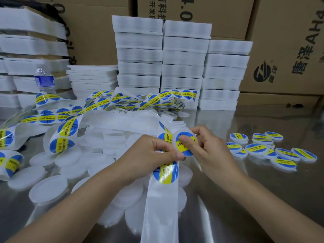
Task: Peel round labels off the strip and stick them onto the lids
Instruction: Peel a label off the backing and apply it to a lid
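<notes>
The right hand (208, 151) grips a round white plastic lid (184, 148) near the middle of the shiny metal bench (245, 199). Its fingers curl around the lid's far rim, and its thumb presses on the round blue-and-yellow label (188, 152) lying on the lid's top. Just left of it, the left hand (150, 155) is closed on the long white backing strip (160, 207), pinching it right beside the lid, with the thumb tip at the lid's near edge. The strip runs from the near edge of the view up under both hands, with one label on it just near of the left hand. Beyond the hands it loops away to the far left in a tangle. Bare white lids (47, 188) lie heaped on the left and under the strip. To the right, well apart from the hands, a cluster of labelled lids (273, 149) rests on the bench. At the far side stand stacks of white foam trays (182, 64) and brown cardboard boxes (280, 41). A clear water bottle (43, 79) stands far left.
</notes>
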Motion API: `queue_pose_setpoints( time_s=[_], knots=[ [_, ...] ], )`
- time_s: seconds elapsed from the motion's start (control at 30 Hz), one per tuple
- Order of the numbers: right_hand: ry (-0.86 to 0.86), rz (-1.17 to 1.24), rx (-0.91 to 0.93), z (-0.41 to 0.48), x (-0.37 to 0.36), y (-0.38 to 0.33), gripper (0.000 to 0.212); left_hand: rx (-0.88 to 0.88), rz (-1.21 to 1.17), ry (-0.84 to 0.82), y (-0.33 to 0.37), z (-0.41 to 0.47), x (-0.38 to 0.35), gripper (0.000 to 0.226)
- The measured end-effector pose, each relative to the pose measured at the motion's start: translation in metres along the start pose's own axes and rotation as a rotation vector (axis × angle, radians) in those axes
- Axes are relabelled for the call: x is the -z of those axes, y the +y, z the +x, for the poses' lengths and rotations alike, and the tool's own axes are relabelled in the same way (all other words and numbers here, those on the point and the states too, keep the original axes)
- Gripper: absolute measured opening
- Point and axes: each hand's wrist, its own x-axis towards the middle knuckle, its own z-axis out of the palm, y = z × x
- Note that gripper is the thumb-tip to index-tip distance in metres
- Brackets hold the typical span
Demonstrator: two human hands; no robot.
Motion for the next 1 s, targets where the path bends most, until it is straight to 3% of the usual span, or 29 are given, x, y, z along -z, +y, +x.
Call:
queue_pose_setpoints(
  time_s=[0.17,0.47,0.6,0.67,0.73,0.87,0.93,1.0],
  knots=[
    [-0.001,-0.074,-0.002,0.001,0.000,0.004,0.020,0.014,-0.008,0.003,-0.002,0.002,0.001,0.009],
    [0.012,-0.055,0.091,-0.003,0.000,0.003,0.019,0.030,-0.024,0.021,-0.002,0.004,0.001,0.010],
    [-0.185,-0.069,0.161,-0.002,0.008,0.004,0.058,0.056,-0.085,0.068,-0.003,0.005,0.005,0.010],
    [-0.188,-0.088,0.226,-0.003,0.009,0.006,0.072,0.063,-0.109,0.077,-0.002,0.005,0.006,0.011],
    [-0.152,-0.083,0.276,-0.002,0.010,0.006,0.075,0.069,-0.093,0.083,-0.002,0.005,0.006,0.013],
    [-0.014,-0.051,0.296,0.000,0.011,0.004,0.062,0.036,-0.071,0.082,-0.001,0.004,0.003,0.009],
    [0.159,-0.081,0.224,0.006,0.012,0.010,0.052,0.007,-0.130,0.095,-0.001,0.004,0.004,0.008],
    [0.267,-0.215,0.049,0.017,0.018,0.022,0.049,-0.006,-0.175,0.078,-0.002,0.004,0.006,0.026]
  ],
)
